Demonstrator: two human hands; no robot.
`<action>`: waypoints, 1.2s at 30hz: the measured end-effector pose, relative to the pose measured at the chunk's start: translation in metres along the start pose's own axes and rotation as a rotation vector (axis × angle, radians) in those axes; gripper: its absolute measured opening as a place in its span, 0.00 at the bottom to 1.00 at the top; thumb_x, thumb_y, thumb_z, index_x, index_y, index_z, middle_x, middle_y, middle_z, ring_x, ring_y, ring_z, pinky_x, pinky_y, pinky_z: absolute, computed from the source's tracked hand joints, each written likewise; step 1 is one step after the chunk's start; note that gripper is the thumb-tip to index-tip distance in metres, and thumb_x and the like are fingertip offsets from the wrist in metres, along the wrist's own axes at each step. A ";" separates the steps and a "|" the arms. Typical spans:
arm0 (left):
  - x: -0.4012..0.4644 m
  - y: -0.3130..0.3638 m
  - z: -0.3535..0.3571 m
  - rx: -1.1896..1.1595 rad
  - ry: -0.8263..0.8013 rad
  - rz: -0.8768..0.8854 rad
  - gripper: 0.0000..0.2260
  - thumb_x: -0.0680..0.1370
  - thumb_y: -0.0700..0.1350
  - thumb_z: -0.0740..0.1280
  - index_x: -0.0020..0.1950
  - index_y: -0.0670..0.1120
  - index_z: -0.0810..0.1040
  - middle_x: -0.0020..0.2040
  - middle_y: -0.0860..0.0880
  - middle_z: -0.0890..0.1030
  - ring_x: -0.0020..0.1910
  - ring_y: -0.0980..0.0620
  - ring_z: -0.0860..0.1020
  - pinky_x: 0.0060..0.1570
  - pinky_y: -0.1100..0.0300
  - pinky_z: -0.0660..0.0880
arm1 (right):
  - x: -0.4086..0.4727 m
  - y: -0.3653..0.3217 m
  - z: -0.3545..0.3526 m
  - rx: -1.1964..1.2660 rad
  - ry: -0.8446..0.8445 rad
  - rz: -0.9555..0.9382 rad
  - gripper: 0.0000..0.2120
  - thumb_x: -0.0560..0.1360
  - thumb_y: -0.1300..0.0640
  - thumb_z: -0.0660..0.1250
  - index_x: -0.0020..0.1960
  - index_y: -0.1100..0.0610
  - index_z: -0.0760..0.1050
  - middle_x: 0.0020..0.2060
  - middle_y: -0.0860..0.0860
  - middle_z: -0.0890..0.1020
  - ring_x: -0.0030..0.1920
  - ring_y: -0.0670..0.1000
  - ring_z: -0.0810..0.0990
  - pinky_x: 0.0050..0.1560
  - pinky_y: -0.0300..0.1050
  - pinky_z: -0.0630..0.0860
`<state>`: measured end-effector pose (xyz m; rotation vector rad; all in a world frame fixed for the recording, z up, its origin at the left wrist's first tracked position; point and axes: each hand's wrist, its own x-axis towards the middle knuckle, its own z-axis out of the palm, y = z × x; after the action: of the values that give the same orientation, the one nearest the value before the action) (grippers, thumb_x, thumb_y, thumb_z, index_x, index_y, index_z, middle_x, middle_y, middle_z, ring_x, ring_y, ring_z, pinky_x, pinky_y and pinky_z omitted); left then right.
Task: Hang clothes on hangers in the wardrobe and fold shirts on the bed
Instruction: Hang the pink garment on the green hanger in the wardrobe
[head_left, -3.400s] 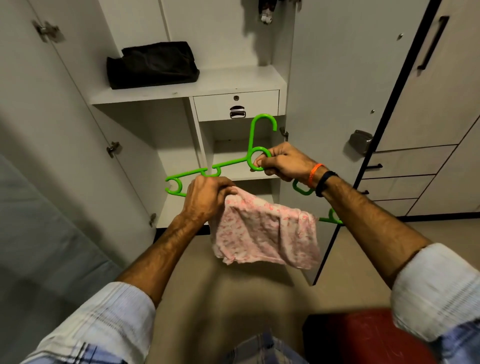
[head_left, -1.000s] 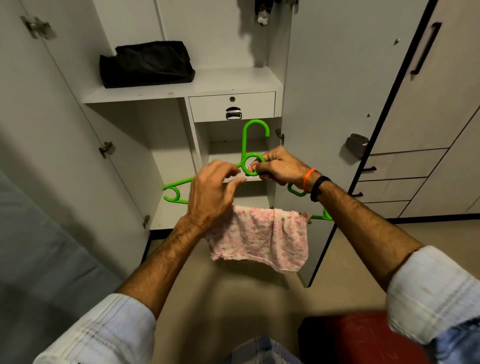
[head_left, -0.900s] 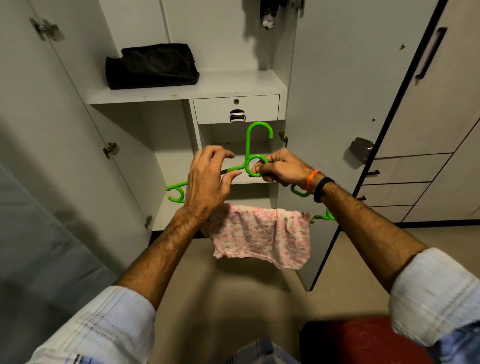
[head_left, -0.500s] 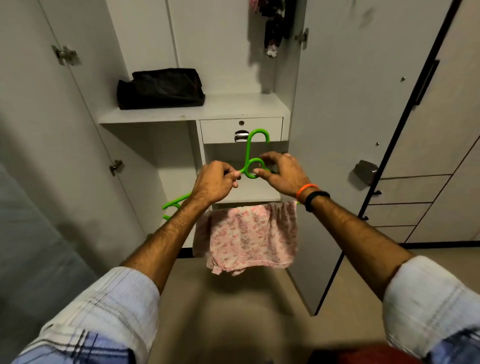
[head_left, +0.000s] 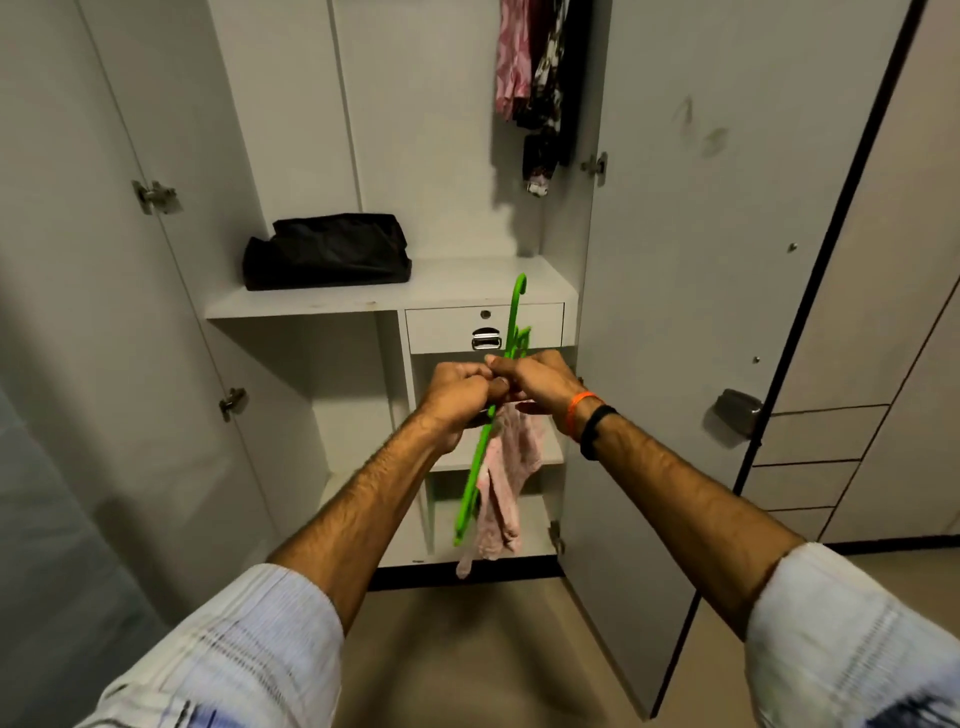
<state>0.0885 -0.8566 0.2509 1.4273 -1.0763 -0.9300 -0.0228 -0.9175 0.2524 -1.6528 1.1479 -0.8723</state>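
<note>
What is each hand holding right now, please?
Left hand: fingers curled round the green hanger, which carries the pink garment.
Right hand: gripping the same hanger just below its hook.

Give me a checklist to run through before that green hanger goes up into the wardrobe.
1. Hold on the green hanger: the left hand and right hand both grip it near the neck. Ok.
2. Pink garment on the hanger: it hangs bunched to one side; whether it sits securely, cannot tell.
3. Hook free: it sticks up above the hands, nothing caught on it. Ok.
4. Wardrobe open: the right door is swung wide. Ok.
5. Rail in view: above the frame, hidden. Cannot tell.
6. Room beside the hanging clothes: open space shows to their left. Ok.
</note>
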 end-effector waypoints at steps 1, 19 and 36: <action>0.000 0.001 -0.004 -0.038 -0.044 -0.010 0.04 0.78 0.34 0.67 0.47 0.39 0.81 0.35 0.49 0.83 0.33 0.56 0.81 0.36 0.62 0.78 | 0.003 -0.004 0.001 -0.010 -0.003 -0.005 0.16 0.75 0.46 0.69 0.48 0.60 0.83 0.43 0.54 0.86 0.47 0.52 0.84 0.46 0.46 0.79; 0.082 -0.027 -0.055 0.996 -0.104 0.465 0.13 0.80 0.47 0.67 0.64 0.49 0.81 0.61 0.50 0.82 0.59 0.50 0.79 0.63 0.54 0.74 | 0.059 -0.054 -0.010 -0.303 -0.133 -0.197 0.16 0.83 0.51 0.58 0.49 0.57 0.81 0.38 0.48 0.84 0.38 0.42 0.78 0.38 0.34 0.70; 0.343 0.081 -0.037 1.016 0.034 0.776 0.12 0.82 0.49 0.62 0.60 0.49 0.82 0.55 0.49 0.84 0.53 0.49 0.80 0.57 0.54 0.75 | 0.332 -0.137 -0.093 -0.748 0.346 -0.663 0.15 0.81 0.45 0.62 0.50 0.51 0.84 0.40 0.47 0.81 0.43 0.52 0.79 0.41 0.44 0.70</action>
<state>0.2123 -1.1756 0.3410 1.5352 -2.0126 0.2766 0.0393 -1.2385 0.4285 -2.6667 1.2573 -1.2663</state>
